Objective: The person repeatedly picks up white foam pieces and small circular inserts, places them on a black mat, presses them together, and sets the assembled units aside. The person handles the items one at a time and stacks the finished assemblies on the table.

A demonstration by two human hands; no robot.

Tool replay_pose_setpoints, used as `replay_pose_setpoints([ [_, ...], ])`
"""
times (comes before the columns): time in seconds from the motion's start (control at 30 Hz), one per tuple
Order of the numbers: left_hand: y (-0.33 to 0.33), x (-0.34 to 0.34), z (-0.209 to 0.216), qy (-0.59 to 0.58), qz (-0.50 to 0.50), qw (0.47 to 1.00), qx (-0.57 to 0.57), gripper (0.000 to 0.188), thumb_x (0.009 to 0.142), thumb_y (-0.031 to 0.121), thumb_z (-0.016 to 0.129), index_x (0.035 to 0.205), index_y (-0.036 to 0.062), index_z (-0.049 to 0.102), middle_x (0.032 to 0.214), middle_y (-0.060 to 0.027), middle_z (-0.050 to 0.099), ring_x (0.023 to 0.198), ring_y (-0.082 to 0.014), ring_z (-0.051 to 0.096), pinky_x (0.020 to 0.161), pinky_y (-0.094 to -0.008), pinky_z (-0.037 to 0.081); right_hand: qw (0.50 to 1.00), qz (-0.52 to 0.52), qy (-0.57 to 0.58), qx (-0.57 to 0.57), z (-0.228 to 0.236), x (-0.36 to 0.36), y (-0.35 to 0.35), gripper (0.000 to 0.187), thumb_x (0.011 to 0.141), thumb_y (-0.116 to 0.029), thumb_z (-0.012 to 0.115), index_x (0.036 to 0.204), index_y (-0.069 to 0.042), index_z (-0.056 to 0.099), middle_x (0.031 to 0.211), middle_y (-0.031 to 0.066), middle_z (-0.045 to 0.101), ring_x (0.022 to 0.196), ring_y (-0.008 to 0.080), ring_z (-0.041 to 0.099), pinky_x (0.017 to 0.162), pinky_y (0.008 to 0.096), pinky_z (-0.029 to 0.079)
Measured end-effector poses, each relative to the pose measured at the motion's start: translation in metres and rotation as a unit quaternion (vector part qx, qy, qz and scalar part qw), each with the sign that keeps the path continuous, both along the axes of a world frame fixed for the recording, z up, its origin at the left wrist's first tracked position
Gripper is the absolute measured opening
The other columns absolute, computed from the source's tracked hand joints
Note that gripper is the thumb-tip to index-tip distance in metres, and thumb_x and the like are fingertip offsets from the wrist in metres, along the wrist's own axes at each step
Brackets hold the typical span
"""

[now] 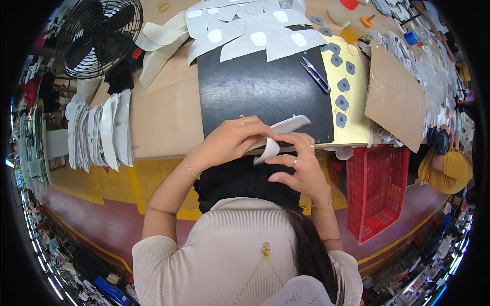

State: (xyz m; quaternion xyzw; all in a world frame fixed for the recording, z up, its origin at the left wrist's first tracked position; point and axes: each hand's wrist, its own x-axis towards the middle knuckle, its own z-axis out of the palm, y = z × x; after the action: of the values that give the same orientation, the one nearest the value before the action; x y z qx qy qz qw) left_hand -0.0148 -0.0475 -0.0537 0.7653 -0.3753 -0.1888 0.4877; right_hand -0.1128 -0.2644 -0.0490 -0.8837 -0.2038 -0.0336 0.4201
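Both hands meet over the near edge of a black mat (245, 92), pinching a white curved cut piece (292, 124) that looks like padded fabric. My left hand (229, 140) has its thumb and fingertips closed on the piece. My right hand (301, 160) grips it between thumb-side fingers, with the thumb partly apart. A pale strip (267, 152) bends down between the hands; whether it belongs to the same piece I cannot tell. Beyond, several white pieces with shiny oval patches (259, 39) lie overlapped along the mat's far edge. Thread snips (316, 75) rest at the mat's right.
Grey patches (342, 103) line a yellow sheet (358, 112) on the right, near a cardboard piece (395, 94) and an orange-tipped bottle (353, 32). A black fan (99, 35) and stacked white pieces (107, 130) stand left. A red crate (377, 194) sits below the table's right side.
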Motion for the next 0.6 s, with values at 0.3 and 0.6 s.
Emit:
replay_pose_setpoints([
  [0.3, 0.012, -0.003, 0.027, 0.097, -0.052, 0.992, -0.063, 0.025, 0.079, -0.010, 0.057, 0.096, 0.0045, 0.068, 0.095, -0.0101, 0.066, 0.086, -0.0240, 0.062, 0.077, -0.0312, 0.048, 0.975, -0.120, -0.147, -0.112, 0.045, 0.026, 0.003, 0.027, 0.074, -0.015, 0.079, 0.100, -0.015, 0.074, 0.108, 0.0002, 0.062, 0.090, 0.0200, 0.056, 0.088, 0.0367, 0.033],
  [0.6, 0.026, -0.009, 0.028, 0.180, -0.078, 0.972, -0.130, 0.032, 0.071, -0.013, 0.047, 0.089, 0.0049, 0.067, 0.092, -0.0091, 0.068, 0.075, -0.0213, 0.062, 0.069, -0.0312, 0.048, 0.997, -0.051, 0.022, 0.051, 0.059, 0.027, -0.002, 0.015, 0.077, -0.001, 0.076, 0.092, -0.002, 0.074, 0.083, 0.0071, 0.061, 0.073, 0.0170, 0.059, 0.061, 0.0270, 0.047],
])
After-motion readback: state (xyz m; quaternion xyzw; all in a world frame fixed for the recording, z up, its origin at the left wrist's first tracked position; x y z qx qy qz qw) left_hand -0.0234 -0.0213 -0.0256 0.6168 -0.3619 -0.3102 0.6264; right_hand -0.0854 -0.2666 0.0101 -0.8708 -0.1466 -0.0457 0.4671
